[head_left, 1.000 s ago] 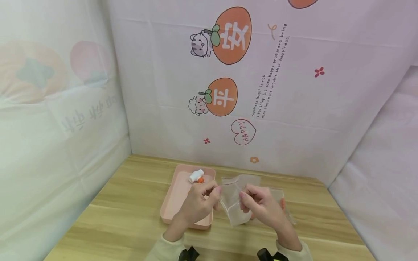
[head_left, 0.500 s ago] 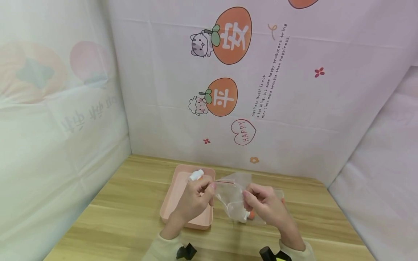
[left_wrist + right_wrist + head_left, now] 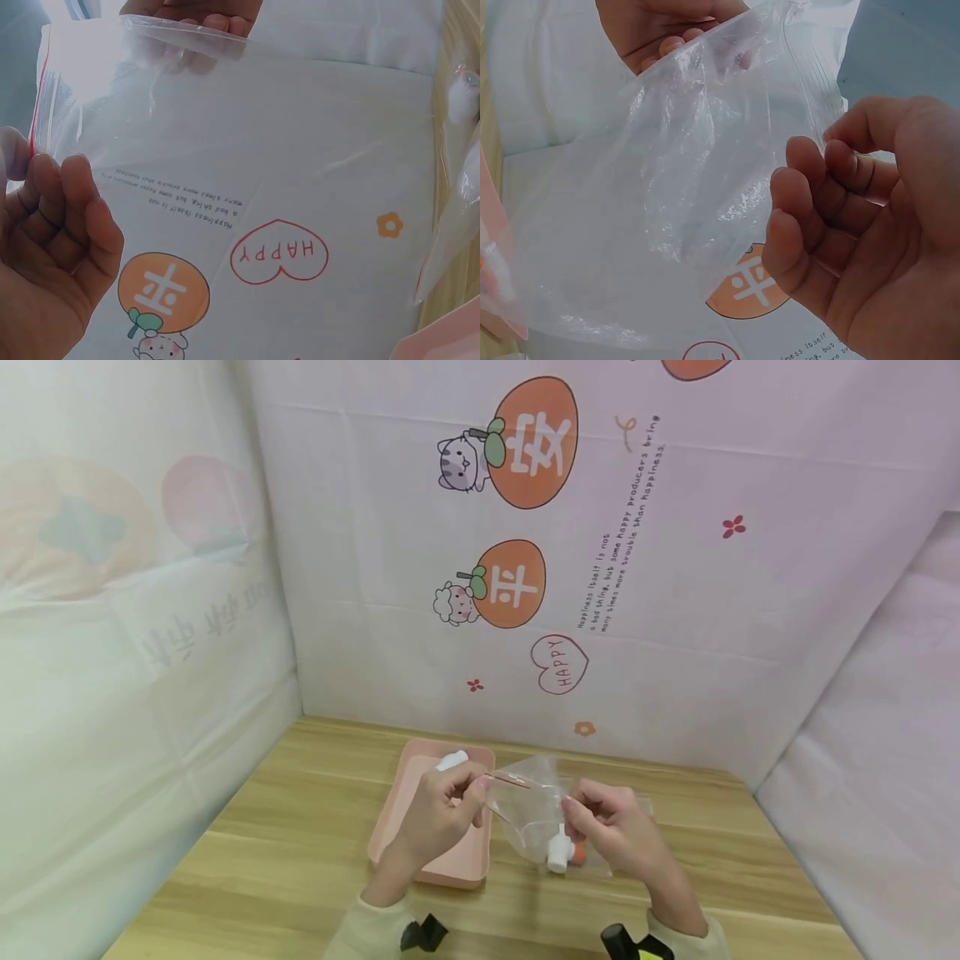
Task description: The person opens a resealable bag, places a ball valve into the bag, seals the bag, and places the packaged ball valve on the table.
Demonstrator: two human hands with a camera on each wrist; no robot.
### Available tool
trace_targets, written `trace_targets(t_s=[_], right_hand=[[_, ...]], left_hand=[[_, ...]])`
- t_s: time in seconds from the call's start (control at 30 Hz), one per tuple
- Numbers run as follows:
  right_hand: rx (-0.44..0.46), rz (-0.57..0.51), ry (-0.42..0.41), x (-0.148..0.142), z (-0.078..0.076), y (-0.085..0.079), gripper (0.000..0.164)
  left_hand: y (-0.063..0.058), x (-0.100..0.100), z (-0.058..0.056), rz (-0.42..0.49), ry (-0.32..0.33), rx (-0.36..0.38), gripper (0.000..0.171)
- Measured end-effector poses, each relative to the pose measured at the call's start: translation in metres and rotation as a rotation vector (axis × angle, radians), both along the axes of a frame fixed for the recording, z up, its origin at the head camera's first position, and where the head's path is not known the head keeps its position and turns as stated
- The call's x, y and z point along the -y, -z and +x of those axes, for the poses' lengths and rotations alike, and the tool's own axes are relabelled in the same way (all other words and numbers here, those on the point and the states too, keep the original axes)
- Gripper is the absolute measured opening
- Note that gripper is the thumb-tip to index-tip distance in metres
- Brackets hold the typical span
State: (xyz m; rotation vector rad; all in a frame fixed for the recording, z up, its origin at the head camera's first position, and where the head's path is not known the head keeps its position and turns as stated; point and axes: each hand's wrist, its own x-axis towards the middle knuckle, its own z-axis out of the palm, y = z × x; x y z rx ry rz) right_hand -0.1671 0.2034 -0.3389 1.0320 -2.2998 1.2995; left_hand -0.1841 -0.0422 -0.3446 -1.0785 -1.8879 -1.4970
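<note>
**Evidently Light: Clear Zip Bag, Held at the Mouth**

Handling: the zip bag (image 3: 517,817) should weigh next to nothing. Its film is likely soft, limp and slick, prone to clinging to itself and sliding between fingertips. Take hold at the zip band — probably the stiffest part — using thumb and index finger, one hand per side. A grip lower on the plain film would probably crumple it. Breakage is unlikely; stretching or tearing at a seam is the likelier fault.

Position: the bag hangs between both hands, above the table (image 3: 247,868) and right of the pink tray (image 3: 403,806). The left hand (image 3: 442,810) pinches the edge at the red line; the right hand (image 3: 611,822) pinches the opposite side of the ribbed band. The remaining fingers of both are curled.

Appearance: transparent, glossy and creased, with a thin red line along the zip. Nothing is visible inside in the left wrist view. A white-and-orange piece (image 3: 558,852) shows beside the right hand — seemingly behind the film.
</note>
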Motion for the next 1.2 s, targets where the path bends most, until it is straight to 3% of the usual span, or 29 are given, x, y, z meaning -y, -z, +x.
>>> trace_targets(t_s=[0.23, 0.5, 0.7, 0.87, 1.03, 1.2], right_hand=[[-0.01, 0.092, 0.046, 0.0, 0.006, -0.008, 0.024], [-0.012, 0.192, 0.063, 0.004, 0.02, -0.026, 0.022], [-0.009, 0.201, 0.082, 0.001, 0.019, -0.027, 0.022], [0.013, 0.156, 0.122, 0.002, 0.017, -0.027, 0.019], [0.08, -0.012, 0.148, 0.007, 0.013, -0.025, 0.011], [0.125, -0.135, 0.177, 0.014, 0.008, -0.023, 0.012]], left_hand=[[0.016, 0.013, -0.015, -0.14, -0.004, -0.019, 0.021], [0.016, 0.029, -0.02, -0.31, -0.036, -0.089, 0.025], [0.015, 0.029, -0.021, -0.348, -0.029, -0.115, 0.023], [0.013, 0.025, -0.021, -0.334, 0.018, -0.101, 0.024], [0.012, 0.017, -0.019, -0.281, 0.087, -0.158, 0.028], [0.012, 0.008, -0.019, -0.216, 0.053, -0.225, 0.026]])
